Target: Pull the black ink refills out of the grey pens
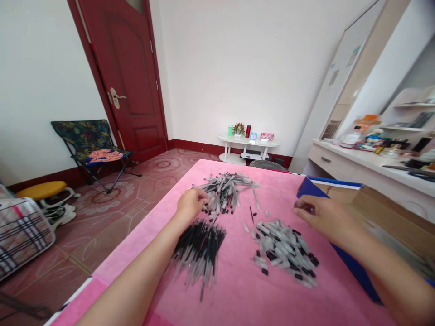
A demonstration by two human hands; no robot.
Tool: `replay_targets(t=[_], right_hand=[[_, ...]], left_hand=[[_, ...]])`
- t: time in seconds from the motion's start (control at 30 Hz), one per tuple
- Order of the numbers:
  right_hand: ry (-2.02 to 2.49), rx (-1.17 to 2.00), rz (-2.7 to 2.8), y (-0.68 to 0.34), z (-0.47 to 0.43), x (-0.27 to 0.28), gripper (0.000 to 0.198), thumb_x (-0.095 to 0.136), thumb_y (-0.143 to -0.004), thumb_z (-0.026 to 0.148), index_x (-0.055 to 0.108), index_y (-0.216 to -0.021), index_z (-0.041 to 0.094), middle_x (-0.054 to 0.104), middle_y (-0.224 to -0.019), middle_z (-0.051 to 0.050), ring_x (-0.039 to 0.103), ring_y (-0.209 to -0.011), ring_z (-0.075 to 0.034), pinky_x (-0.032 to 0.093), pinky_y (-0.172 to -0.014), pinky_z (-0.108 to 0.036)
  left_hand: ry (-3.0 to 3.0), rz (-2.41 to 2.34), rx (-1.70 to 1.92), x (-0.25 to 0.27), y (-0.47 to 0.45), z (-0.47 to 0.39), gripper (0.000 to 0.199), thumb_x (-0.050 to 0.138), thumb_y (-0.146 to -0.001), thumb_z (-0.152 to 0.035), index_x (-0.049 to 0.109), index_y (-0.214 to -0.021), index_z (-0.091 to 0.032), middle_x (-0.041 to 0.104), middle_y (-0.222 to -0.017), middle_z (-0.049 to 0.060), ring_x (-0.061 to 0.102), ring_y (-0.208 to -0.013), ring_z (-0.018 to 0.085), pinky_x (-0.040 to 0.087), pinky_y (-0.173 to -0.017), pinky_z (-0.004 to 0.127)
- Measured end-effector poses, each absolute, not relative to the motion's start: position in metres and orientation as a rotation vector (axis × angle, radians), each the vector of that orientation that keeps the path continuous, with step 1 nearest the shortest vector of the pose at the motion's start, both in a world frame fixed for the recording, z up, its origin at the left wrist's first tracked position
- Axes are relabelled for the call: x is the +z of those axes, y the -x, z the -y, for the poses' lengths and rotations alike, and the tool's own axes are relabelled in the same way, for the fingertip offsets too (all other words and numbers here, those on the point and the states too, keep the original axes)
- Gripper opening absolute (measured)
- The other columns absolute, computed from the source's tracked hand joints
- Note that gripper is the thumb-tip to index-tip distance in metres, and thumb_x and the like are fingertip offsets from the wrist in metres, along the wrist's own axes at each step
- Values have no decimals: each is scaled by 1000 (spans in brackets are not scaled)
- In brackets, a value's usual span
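My left hand (190,204) has its fingers curled at the left edge of a pile of clear pen barrels (231,188) with black ends; whatever is between the fingertips is hidden. Below that hand lies a heap of dark pen refills (201,246), partly covered by my forearm. My right hand (317,215) hovers beside the open box, thumb and fingers pinched together, blurred; I cannot make out anything in them. Clear pen caps with black pieces (285,251) form another pile between my arms. A lone refill (252,215) rests between the piles.
A pink cloth (234,290) covers the table. At the right stands an open blue cardboard box (390,213) with clear plastic items inside. A white dresser (360,163) is beyond it. A folding chair (91,140) and a checked bag (25,231) are on the left.
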State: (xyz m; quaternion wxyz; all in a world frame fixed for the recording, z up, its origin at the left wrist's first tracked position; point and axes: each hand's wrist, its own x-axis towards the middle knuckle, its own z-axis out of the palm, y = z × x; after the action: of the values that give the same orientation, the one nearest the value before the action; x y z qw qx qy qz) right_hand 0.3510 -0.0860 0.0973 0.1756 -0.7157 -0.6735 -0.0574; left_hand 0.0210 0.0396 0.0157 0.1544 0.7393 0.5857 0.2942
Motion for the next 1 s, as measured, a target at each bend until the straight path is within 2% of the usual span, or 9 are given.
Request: replay_targets(t=[0.13, 0.27, 0.43, 0.63, 0.73, 0.83, 0.9, 1.0], right_hand=[[1968, 45, 2037, -297, 84, 81, 17, 51, -72, 32, 64, -74, 21, 65, -68, -4, 56, -61, -15, 31, -51, -22], [1897, 175, 2047, -271, 85, 69, 15, 50, -72, 29, 63, -73, 20, 64, -68, -3, 55, -60, -14, 31, -51, -21], [1835, 281, 2043, -255, 86, 61, 14, 49, -73, 27, 61, -70, 20, 63, -65, -2, 53, -58, -14, 30, -51, -21], [1777, 306, 2071, -253, 89, 48, 18, 47, -75, 28, 60, -66, 19, 62, -64, -2, 53, -58, -14, 30, -50, -21], [1799, 295, 2023, -258, 84, 44, 17, 47, -74, 29, 61, -68, 20, 61, -62, -1, 54, -58, -14, 32, -52, -22], [1825, 205, 1956, -272, 64, 37, 16, 48, -72, 26, 63, -73, 21, 63, -69, -2, 56, -65, -15, 36, -59, -22], [1846, 141, 1922, -284, 42, 28, 18, 48, -70, 21, 65, -77, 20, 64, -81, -5, 57, -75, -16, 38, -66, -23], [1873, 220, 1861, -300, 9, 13, 28, 49, -66, 14, 67, -87, 18, 62, -98, -8, 56, -91, -19, 37, -78, -26]], left_hand=[[-2093, -1867, 776, -3, 2, -55, 16, 56, -67, -21, 68, -77, -24, 67, -85, 3, 58, -79, 18, 40, -68, 25], [-2067, -1814, 759, -17, 13, -64, 28, 60, -64, -21, 67, -92, -24, 67, -84, 3, 58, -77, 17, 40, -65, 23], [-2073, -1679, 759, -30, 11, -69, 21, 63, -65, -33, 68, -79, -19, 67, -80, 3, 58, -74, 16, 41, -64, 23], [-2106, -1499, 749, -35, 3, -72, 24, 57, -64, -18, 67, -86, -19, 68, -82, 2, 59, -74, 15, 42, -65, 23], [-2113, -1430, 704, -35, 0, -72, 24, 55, -62, -16, 69, -82, -19, 68, -82, 1, 60, -76, 15, 43, -68, 23], [-2118, -1372, 650, -32, -2, -70, 22, 52, -63, -16, 70, -75, -18, 69, -77, 0, 61, -72, 14, 44, -67, 22], [-2129, -1340, 626, -29, -3, -68, 22, 52, -61, -14, 71, -73, -18, 69, -73, 0, 61, -70, 13, 44, -66, 21], [-2138, -1351, 638, -19, -6, -63, 20, 53, -61, -16, 71, -71, -18, 69, -71, 1, 61, -68, 14, 44, -64, 22]])
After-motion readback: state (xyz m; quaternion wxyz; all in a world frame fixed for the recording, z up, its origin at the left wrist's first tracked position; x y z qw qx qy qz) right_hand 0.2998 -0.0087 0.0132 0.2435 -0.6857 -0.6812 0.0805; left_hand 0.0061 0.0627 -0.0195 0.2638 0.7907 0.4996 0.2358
